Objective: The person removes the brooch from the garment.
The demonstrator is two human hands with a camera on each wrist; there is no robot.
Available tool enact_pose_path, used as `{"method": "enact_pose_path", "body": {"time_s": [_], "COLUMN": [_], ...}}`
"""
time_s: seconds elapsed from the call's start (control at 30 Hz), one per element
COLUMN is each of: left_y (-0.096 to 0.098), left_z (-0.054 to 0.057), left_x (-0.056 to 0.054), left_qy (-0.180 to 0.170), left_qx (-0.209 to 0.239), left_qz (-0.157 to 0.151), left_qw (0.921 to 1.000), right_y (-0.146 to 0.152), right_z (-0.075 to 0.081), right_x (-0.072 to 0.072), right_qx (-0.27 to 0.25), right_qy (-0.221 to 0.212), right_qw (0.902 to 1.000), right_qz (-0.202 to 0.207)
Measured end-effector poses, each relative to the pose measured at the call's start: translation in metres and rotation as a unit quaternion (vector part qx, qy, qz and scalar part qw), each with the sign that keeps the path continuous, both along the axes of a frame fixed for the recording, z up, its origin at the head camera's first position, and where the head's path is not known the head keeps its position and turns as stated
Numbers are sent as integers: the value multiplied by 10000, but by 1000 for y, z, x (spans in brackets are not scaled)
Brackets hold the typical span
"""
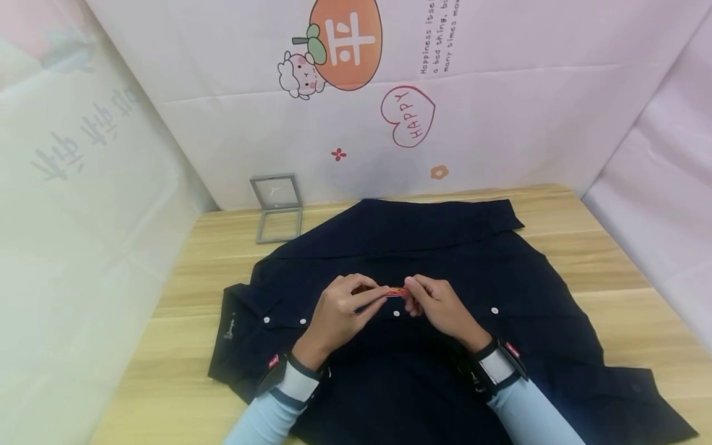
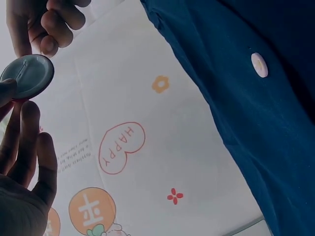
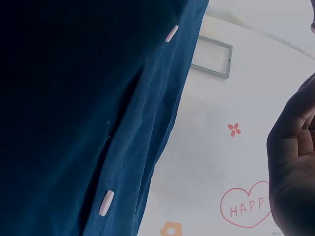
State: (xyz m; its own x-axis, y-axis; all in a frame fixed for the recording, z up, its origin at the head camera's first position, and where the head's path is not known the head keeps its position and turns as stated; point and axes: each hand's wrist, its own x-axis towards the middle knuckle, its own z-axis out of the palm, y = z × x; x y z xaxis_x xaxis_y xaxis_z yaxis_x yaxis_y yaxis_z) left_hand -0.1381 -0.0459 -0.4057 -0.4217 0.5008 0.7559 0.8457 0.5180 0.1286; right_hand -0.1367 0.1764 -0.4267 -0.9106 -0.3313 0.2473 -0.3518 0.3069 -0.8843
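Over the dark navy shirt (image 1: pixel 411 238), both hands hold a round pin badge (image 1: pixel 396 292) between them. My left hand (image 1: pixel 345 312) pinches its left edge between thumb and fingers. At the right edge, the thumb and curled fingers of my right hand (image 1: pixel 439 307) grip it. From the left wrist, the badge's back (image 2: pixel 37 81) shows, grey with a thin pin across it; its front is red where it shows from the head. The badge is out of sight in the right wrist view, where only part of the right hand (image 3: pixel 295 172) appears at the edge.
The shirt lies spread on a wood-grain table (image 1: pixel 167 346), its collar (image 1: pixel 225 340) to the left and white buttons (image 1: pixel 494 311) along its front. An open grey-framed clear case (image 1: pixel 260 224) stands at the back left. Behind rises a printed white cloth (image 1: pixel 222 136).
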Motion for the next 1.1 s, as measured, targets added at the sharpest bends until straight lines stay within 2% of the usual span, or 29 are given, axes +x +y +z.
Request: {"method": "enact_pose_path", "body": {"time_s": [0.4,0.53,0.9,1.1], "left_y": [1,1,3,3], "left_z": [-3,-4,-7,-7], "left_x": [2,3,2,-1], "left_qy": [689,798,644,221], "left_qx": [-662,-829,-783,-500], "left_qz": [201,230,93,84], "left_qw": [9952,9931,9948,9985], "right_y": [1,1,2,4], "right_z": [0,1,-1,0], "right_x": [-1,-1,-2,-3], "right_qx": [271,403,487,273], "right_qy": [-527,-716,-767,-987], "right_qw": [9982,9966,9959,9946], "right_qz": [-4,-8,-46,-169]}}
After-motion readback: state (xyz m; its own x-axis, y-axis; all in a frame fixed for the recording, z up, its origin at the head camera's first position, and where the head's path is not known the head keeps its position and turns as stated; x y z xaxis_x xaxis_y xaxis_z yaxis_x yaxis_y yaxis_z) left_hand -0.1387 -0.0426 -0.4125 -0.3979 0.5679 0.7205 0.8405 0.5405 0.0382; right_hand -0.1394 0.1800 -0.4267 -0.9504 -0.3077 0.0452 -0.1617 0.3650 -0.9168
